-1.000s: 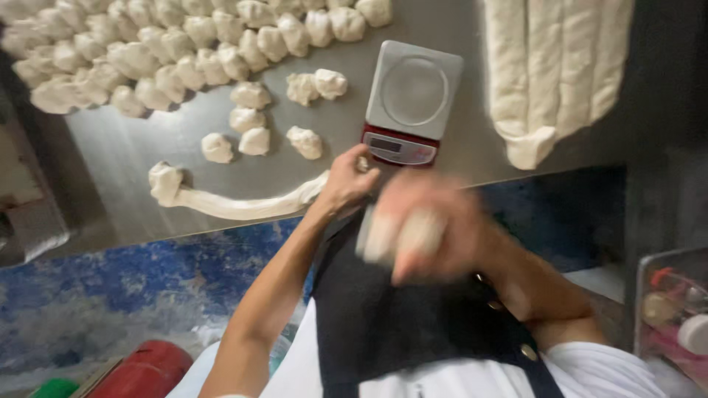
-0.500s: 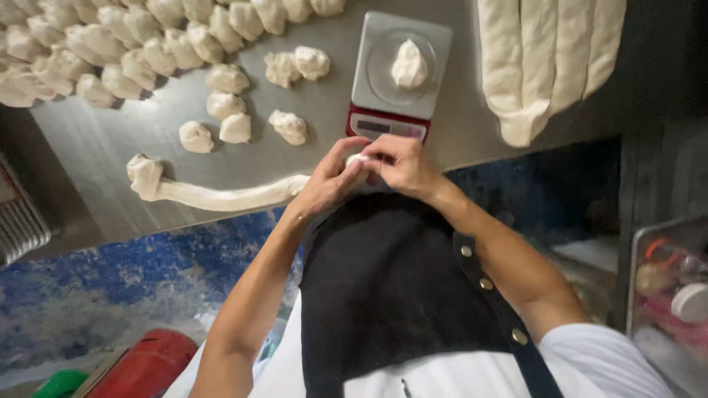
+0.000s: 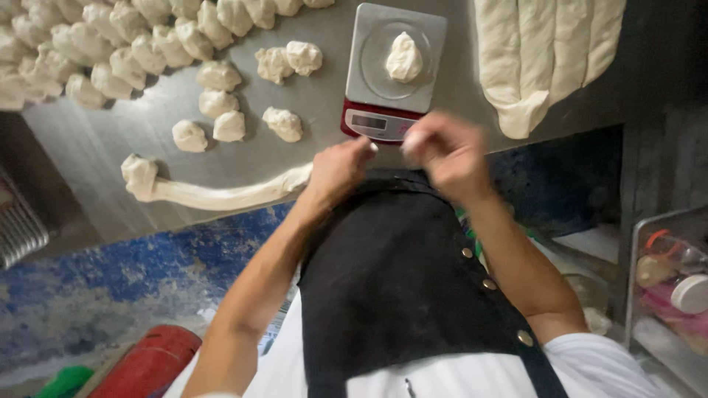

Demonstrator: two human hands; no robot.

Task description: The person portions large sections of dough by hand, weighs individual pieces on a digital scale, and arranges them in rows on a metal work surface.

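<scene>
The person is pinching the end of the long pale dough rope (image 3: 221, 193) with the left hand (image 3: 335, 168) beside the red kitchen scale (image 3: 391, 70), where a small dough lump (image 3: 404, 57) is lying, while the right hand (image 3: 442, 151) is clenching blurred, around what I cannot tell.

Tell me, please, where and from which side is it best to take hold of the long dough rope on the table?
Probably the thin end of the dough rope beside the left hand, pinched from above: it lies flat on the table, and the far end is a thick knob.
</scene>
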